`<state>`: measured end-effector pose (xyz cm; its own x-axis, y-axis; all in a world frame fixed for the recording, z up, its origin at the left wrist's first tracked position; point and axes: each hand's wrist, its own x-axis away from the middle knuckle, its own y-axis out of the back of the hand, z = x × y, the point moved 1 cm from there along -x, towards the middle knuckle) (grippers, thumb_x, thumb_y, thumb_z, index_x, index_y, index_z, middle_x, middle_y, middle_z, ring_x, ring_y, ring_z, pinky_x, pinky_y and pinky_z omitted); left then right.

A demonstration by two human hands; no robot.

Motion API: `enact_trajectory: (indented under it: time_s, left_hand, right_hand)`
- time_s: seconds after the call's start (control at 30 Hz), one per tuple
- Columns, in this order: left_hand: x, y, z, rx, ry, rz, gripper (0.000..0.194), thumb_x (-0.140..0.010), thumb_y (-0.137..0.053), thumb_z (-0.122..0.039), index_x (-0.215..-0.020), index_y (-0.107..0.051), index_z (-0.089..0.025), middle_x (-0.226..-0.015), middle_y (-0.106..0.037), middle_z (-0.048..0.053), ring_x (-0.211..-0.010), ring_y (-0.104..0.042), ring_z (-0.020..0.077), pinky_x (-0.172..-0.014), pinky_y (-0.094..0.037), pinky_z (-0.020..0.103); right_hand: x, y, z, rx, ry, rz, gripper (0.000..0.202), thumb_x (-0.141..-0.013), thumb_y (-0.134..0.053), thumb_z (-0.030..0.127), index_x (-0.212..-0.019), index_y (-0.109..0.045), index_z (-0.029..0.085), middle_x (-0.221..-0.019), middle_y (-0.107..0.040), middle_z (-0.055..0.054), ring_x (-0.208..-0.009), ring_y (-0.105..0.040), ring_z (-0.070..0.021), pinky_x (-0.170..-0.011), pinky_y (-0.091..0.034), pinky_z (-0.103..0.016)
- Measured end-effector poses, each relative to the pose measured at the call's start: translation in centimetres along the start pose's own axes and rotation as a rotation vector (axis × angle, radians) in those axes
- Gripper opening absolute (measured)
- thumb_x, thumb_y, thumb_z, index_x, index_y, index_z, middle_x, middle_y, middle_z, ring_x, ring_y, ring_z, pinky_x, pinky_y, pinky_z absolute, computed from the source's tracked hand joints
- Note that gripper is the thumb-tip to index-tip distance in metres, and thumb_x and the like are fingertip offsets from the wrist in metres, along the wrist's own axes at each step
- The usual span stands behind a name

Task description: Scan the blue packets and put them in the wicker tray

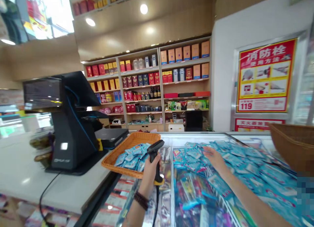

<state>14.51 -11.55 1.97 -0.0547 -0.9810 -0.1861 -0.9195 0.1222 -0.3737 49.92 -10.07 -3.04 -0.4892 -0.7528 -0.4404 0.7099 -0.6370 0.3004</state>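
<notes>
- Head view: the left hand [150,169] is wrapped tight around the handle of a black barcode scanner [155,151], fingers clamped on the grip, scanner head tipped up and left.
- The scanner hovers just off the near right corner of an orange wicker tray [127,145] holding blue packets [133,156].
- The tray sits at the right edge of the white counter [22,174], beside the black register [71,122].
- The right hand [213,156] lies flat, fingers together, touching the loose spread of blue packets on the glass freezer lid [169,140].
- A brown basket [294,145] sits at the lid's far right edge.
- Shelves of boxes [147,86] line the back wall.
</notes>
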Motion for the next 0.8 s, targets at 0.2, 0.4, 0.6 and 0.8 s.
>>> enact_trajectory:
  time_s: [0.2, 0.4, 0.6, 0.8]
  left_hand:
    - [0.8, -7.0, 4.6, 0.036, 0.089, 0.148, 0.059, -0.057, -0.093, -0.065, -0.073, -0.058, -0.020, -0.054, -0.053, -0.007, -0.041, -0.047, 0.0078, -0.044, -0.045, 0.023]
    - [1.8, -9.5, 8.3, 0.001, 0.118, 0.177, 0.055, -0.063, -0.088, -0.065, -0.072, -0.058, -0.020, -0.054, -0.053, -0.006, -0.041, -0.047, 0.0083, -0.045, -0.043, 0.024]
    - [2.4, -8.7, 10.0, -0.069, 0.163, 0.206, 0.058, -0.063, -0.085, -0.070, -0.072, -0.058, -0.020, -0.052, -0.052, -0.005, -0.040, -0.046, 0.0093, -0.046, -0.044, 0.026]
    - [3.0, -8.6, 10.4, -0.117, 0.167, 0.241, 0.056, -0.068, -0.081, -0.071, -0.077, -0.058, -0.021, -0.051, -0.050, -0.006, -0.040, -0.045, 0.0094, -0.045, -0.041, 0.024]
  right_hand:
    - [1.9, 7.4, -2.8, 0.570, 0.009, 0.089, 0.035, -0.062, -0.077, 0.018, -0.097, -0.077, 0.017, -0.119, -0.078, -0.024, -0.127, -0.067, -0.0476, -0.111, -0.048, -0.056]
    - [1.8, 7.9, -3.5, 0.921, 0.005, 0.229, 0.038, -0.070, -0.082, 0.024, -0.107, -0.078, 0.015, -0.125, -0.076, -0.027, -0.120, -0.072, -0.0447, -0.103, -0.053, -0.051]
    - [1.9, 5.2, -4.2, 0.758, -0.020, 0.177, 0.037, -0.078, -0.076, 0.038, -0.108, -0.076, 0.016, -0.120, -0.080, -0.023, -0.119, -0.073, -0.0435, -0.102, -0.055, -0.050]
    - [3.4, -0.2, -4.4, -0.150, -0.230, -0.143, 0.037, -0.075, -0.065, 0.050, -0.102, -0.067, 0.026, -0.098, -0.081, -0.012, -0.095, -0.079, -0.0378, -0.083, -0.064, -0.050]
